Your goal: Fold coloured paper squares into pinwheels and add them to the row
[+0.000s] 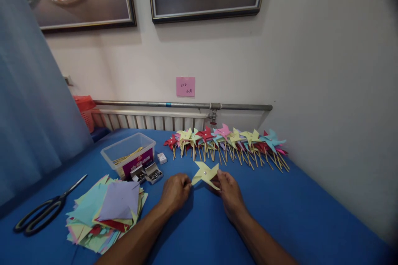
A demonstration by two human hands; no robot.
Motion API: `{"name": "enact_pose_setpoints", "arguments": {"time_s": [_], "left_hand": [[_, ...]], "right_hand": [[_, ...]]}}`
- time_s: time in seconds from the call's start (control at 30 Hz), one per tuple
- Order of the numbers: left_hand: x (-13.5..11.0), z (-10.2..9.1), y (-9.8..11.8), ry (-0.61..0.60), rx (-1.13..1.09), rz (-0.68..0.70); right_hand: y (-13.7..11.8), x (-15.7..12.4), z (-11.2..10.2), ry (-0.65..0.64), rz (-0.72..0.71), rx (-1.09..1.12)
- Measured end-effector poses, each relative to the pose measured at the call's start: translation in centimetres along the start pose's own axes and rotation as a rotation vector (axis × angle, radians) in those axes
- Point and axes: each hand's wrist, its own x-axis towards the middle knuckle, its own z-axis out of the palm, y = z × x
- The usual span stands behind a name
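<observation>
Forearms [139, 227] are framing my view: my right hand [230, 193] is pinching a yellow pinwheel [204, 173] over the blue table [199, 236], my left hand [175, 191] curling at its other tip, grip unclear from here; more pinwheels [224, 131] are lying beyond.

On the pink note [185, 87], handwritten "252" above Chinese characters

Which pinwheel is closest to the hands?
The pale yellow pinwheel between the left hand and the right hand. It's apart from the other pinwheels, which lie bunched in a row farther back on the blue table.
</observation>
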Motion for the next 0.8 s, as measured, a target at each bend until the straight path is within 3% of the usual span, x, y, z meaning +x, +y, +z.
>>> {"name": "enact_pose_setpoints", "arguments": {"time_s": [0.47, 0.63, 0.8], "left_hand": [[0.2, 0.3, -0.2, 0.010, -0.014, -0.041], [0.6, 0.1, -0.9, 0.084, -0.042, -0.067], [2.2, -0.3, -1.4, 0.159, -0.200, -0.176]], "right_hand": [[0.0, -0.1, 0.0, -0.006, -0.026, 0.005], [0.4, 0.4, -0.1, 0.005, -0.030, -0.006], [0.6, 0.3, 0.1, 0.007, -0.063, -0.055]]}}
